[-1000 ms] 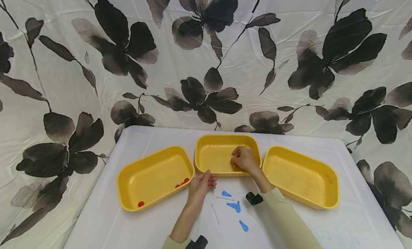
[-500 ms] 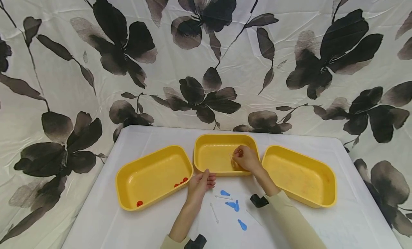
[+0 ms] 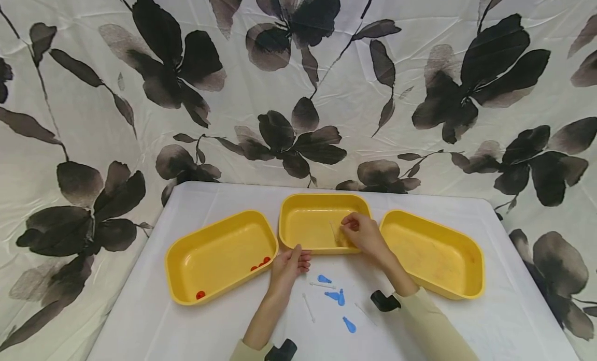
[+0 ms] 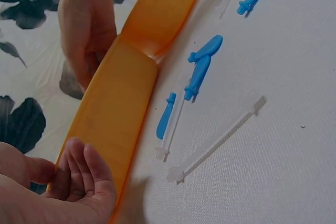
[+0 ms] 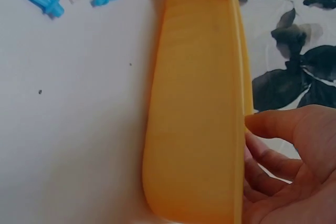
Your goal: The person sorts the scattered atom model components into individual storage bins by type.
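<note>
Over the last second, the bare right hand (image 3: 366, 236) has shifted a little to the right inside the shallow yellow plastic middle tray (image 3: 303, 222). A thin, clear plastic rod (image 3: 332, 228) now shows just left of its fingertips, inside that tray, where a moment ago it lay right at them. This suggests that the rod is being let go there, so its placing looks nearly done. The right fingers are bent and close together; whether they touch the rod I cannot tell.

The bare left hand (image 3: 286, 268) has stayed at the tray's near-left corner, holding its rim, thumb over the edge and fingers along the outer wall. Unchanged on the white-covered table (image 3: 168, 330) are the blue plastic paddle-shaped pieces (image 3: 349, 325) and pale, slender plastic rods (image 3: 309, 308).
</note>
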The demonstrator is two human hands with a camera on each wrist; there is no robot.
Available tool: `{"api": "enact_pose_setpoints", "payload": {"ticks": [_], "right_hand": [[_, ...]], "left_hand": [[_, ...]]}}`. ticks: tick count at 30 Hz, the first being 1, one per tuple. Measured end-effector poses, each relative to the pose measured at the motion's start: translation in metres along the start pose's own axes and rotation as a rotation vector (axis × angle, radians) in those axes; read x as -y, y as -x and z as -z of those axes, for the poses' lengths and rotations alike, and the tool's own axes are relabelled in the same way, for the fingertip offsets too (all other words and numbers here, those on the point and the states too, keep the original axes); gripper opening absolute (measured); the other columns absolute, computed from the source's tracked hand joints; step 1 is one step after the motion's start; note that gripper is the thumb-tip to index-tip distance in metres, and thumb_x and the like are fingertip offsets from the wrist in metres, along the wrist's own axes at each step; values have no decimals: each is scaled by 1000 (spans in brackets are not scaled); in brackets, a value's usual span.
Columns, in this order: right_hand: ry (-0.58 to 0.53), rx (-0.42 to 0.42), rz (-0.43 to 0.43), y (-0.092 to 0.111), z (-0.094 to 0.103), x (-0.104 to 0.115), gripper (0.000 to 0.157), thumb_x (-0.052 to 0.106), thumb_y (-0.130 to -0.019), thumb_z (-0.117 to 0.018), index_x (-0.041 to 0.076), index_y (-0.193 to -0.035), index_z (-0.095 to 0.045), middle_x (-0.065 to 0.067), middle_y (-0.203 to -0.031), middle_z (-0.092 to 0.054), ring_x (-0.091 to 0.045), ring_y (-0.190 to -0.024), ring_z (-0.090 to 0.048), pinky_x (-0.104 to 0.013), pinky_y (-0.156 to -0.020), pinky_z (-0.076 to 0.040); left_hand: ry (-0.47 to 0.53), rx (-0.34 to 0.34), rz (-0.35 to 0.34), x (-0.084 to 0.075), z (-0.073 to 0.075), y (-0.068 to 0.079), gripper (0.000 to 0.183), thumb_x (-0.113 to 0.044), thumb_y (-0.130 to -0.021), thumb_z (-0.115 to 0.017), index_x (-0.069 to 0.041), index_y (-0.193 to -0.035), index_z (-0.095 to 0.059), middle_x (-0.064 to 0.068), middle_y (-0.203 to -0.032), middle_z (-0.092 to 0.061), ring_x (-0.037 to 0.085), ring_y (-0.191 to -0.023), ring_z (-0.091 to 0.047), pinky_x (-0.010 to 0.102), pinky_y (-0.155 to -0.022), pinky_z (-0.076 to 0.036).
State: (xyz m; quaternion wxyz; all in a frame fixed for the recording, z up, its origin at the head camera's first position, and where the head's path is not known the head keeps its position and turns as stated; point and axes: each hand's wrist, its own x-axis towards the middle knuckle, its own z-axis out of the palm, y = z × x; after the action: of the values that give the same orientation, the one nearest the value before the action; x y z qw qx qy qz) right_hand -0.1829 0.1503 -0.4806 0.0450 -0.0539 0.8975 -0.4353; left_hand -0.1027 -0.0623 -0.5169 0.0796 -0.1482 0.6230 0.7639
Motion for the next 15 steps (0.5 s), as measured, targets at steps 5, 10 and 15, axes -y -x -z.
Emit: {"api": "enact_pose_setpoints", "payload": {"ticks": [5, 10, 15], "right_hand": [[-34, 8, 3, 9, 3, 2, 14, 8, -97, -71, -1, -107, -68, -10, -97, -68, -25, -91, -64, -30, -82, -56], [-55, 3, 20, 18, 6, 4, 13, 9, -97, -70, 0, -106, -68, -9, -96, -68, -24, -90, -65, -26, -80, -55], [-55, -18, 44, 26, 8, 9, 12, 9, -95, -73, 1, -103, -69, -8, -93, -68, -22, -86, -64, -23, -76, -54]], "left_hand": [[-1, 7, 10, 1, 1, 0, 43, -28, -110, -50, 11, -115, -68, 9, -96, -70, 13, -79, -63, 24, -76, -57], [2, 12, 3, 2, 1, 0, 44, -29, -110, -50, 11, -115, -68, 10, -96, -70, 13, -78, -63, 24, -75, -57], [1, 7, -4, 1, 1, 0, 43, -27, -110, -50, 12, -115, -68, 13, -98, -70, 13, -77, -63, 24, -75, -58]]}}
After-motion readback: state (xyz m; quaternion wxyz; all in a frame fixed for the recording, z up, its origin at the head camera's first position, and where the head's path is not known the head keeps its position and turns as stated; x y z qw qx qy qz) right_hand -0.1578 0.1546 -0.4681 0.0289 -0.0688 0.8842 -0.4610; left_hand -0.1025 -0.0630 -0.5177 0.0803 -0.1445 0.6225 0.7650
